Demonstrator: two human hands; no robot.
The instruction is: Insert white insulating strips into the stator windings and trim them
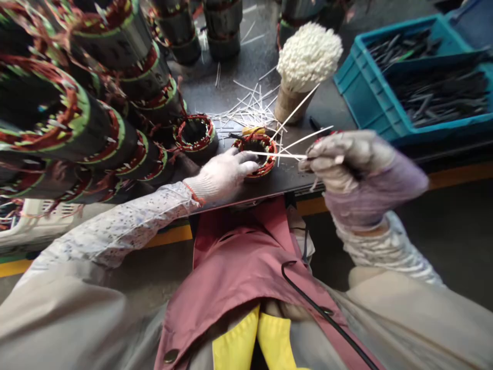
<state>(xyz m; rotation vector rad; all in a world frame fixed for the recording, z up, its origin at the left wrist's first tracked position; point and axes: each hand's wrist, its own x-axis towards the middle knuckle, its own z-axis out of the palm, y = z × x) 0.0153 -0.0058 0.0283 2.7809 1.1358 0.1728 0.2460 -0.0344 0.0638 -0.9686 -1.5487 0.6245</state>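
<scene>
A small motor stator (265, 172) with red-brown windings stands at the bench's front edge. My left hand (227, 174), in a white knitted glove, grips its near left rim between thumb and fingers. To the right, my right hand (342, 159), in a worn glove with a purple cuff, is closed on a thin white cord (288, 154). That cord stretches almost level from the stator into my right fingers. Something red and dark shows behind those fingers, too hidden to name. Two more white strands slant up to the right from near the stator.
Stacked stators (115, 46) crowd the left, and another stator (195, 134) stands beside my left hand. Loose white cords (250, 110) lie behind. A bundle of white cords (308, 56) stands upright in a brown wrap. At right, a blue bin (352, 85) holds dark pieces.
</scene>
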